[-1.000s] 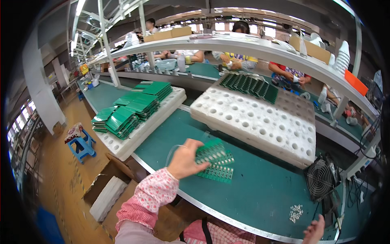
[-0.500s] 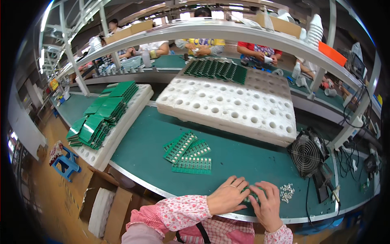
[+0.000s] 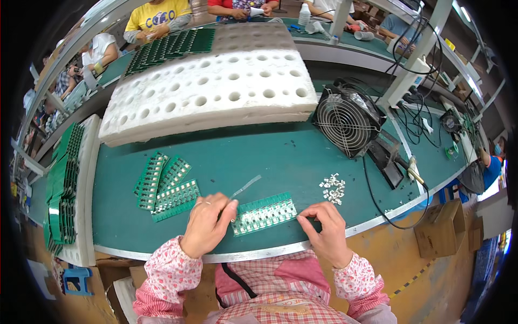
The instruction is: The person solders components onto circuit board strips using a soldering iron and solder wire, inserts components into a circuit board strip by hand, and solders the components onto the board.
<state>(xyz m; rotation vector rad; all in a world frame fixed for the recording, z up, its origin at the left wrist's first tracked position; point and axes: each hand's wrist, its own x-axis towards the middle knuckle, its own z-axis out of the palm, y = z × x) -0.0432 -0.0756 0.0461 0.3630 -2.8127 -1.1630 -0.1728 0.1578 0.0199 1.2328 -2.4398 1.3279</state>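
A green circuit board panel (image 3: 264,214) with rows of small white parts lies near the table's front edge. My left hand (image 3: 208,224) is at its left end, fingers curled and thumb pressed in; what they hold is hidden. A thin, pale, translucent strip (image 3: 247,185) slants up and away from those fingertips; I cannot tell whether they grip it. At the panel's right edge my right hand (image 3: 326,229) pinches with thumb and forefinger. Several similar circuit boards (image 3: 175,198) overlap to the left. Beyond my right hand sits a small pile of white components (image 3: 332,188).
A thick white foam block (image 3: 216,97) with holes carries a row of green boards (image 3: 172,49). Another foam slab (image 3: 81,216) at far left bears stacked boards (image 3: 63,178). A black fan (image 3: 348,120) and a corded tool (image 3: 413,171) stand right. Co-workers sit across the bench.
My view has swung rightward and down. My hands, earlier close together over a mostly hidden board, are now apart at the two ends of the panel, and the pale strip shows.
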